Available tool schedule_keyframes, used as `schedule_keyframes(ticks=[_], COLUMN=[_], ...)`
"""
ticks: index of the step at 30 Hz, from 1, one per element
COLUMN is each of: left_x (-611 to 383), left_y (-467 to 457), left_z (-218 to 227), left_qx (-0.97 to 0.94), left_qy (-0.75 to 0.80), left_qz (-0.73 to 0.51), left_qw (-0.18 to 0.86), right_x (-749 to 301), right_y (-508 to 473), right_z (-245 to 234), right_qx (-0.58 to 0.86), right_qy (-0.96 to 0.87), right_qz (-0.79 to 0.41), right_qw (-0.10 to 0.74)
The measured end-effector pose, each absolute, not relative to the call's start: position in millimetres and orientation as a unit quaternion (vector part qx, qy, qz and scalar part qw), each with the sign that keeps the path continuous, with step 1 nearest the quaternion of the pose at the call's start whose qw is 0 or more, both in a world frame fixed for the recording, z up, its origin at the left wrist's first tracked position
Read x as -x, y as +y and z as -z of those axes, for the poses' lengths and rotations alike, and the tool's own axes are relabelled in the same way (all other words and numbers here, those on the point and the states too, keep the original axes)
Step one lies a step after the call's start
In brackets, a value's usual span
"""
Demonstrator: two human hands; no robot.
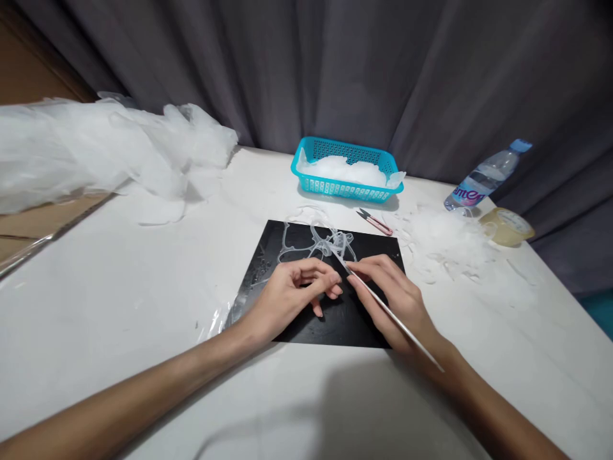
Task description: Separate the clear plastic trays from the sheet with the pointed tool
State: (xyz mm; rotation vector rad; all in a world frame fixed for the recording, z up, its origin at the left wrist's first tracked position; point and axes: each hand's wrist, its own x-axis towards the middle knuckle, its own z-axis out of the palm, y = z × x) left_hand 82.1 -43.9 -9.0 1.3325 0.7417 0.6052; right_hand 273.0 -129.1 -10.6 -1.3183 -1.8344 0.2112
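Note:
My right hand [395, 297] is closed round a slim white pen-like tool [397, 319]. The tool slants up to the left, its narrow end touching or just over a translucent white openwork piece [313, 239] with looped strips. That piece lies on the far part of a black board [335, 322]. Over the board's left side, my left hand [301, 284] has curled fingers, with thumb and index finger close together; whatever is between them, if anything, is too small to make out. Beyond the board's far edge lie thread snips [376, 222] with pinkish handles.
A blue basket [352, 190] holding white sheer material stands at the back. White scraps [445, 239], a water bottle [486, 179] and a tape roll [510, 227] are on the right. Bunched white fabric [110, 147] covers the left back, near cardboard [52, 214]. A grey curtain [345, 70] hangs behind.

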Motion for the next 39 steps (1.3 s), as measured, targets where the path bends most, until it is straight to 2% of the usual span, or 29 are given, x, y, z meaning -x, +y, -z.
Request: schedule_keyframes(ticks=[8, 18, 30, 39], left_x=[-83, -86, -84, -87], left_y=[-48, -53, -54, -54], left_z=[6, 2, 2, 2], left_qx=[-0.545, -0.546, -0.552, -0.593], left_qy=[0.354, 0.415, 0.425, 0.431], left_qz=[-0.271, -0.289, -0.272, -0.280], left_qw=[0.711, 0.668, 0.664, 0.620], right_x=[-268, -257, -251, -246], right_y=[-130, -131, -131, -135], right_z=[6, 9, 10, 11], right_qx=[0.532, 0.541, 0.533, 0.545], right_qy=[-0.710, -0.731, -0.745, -0.743], right_qz=[-0.121, -0.041, 0.052, 0.045], right_qw=[0.445, 0.414, 0.398, 0.386])
